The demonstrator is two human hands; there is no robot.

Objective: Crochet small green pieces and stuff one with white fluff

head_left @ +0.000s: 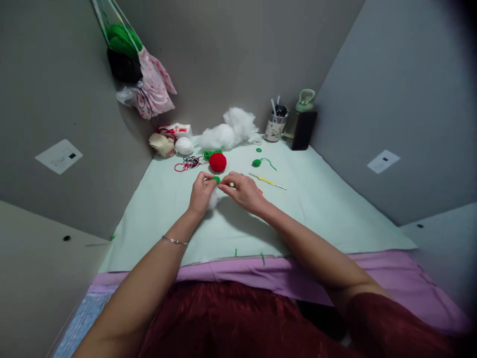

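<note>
My left hand (202,191) is closed, pinching a small green crochet piece (216,179) between thumb and fingers. From the right, my right hand (242,190) meets the piece with its thumb and fingertips pinched together. What those fingertips hold is too small to make out; a bit of green shows behind them. Just beneath the hands lies a tuft of white stuffing (214,200). A red yarn ball (217,162) sits right beyond the fingers. To the right are a yellow-handled crochet hook (267,180) and a small green crocheted ball (256,163) with a yarn tail.
White stuffing (233,130) is heaped against the back wall. Left of it are a white ball (184,145) and tangled red and dark yarn (189,162). A pen cup (275,130), a dark phone (304,131) and a green bottle (305,101) stand back right. Green yarn snippets (263,258) lie near the front edge.
</note>
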